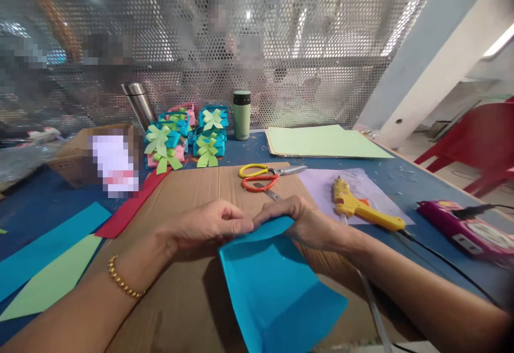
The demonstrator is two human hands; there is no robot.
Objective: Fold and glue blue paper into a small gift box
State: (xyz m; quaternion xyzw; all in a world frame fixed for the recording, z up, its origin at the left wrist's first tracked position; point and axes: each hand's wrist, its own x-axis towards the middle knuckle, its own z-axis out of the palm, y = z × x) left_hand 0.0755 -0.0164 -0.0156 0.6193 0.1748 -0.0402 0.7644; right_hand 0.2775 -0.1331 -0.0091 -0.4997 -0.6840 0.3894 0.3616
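Note:
A sheet of blue paper [277, 283] is held up over the cardboard, its far edge folded over. My left hand [214, 224] pinches that folded edge at its left end, thumb and fingers pressed together. At the right end of the same edge, my right hand [303, 222] grips the paper with curled fingers. Just beyond the hands lie scissors [261, 184] with one yellow and one red handle, and a small metal blade [273, 194] beside them. The underside of the sheet and some fingertips are hidden.
Cardboard [172, 299] covers the blue table. To the right are a yellow glue gun [361, 208] on lilac paper [317, 181] and a purple power strip [461, 230]. Behind stand small paper baskets [209, 136], a green tumbler [241, 117] and pale green sheets [321, 141]. Paper strips [56, 246] lie left.

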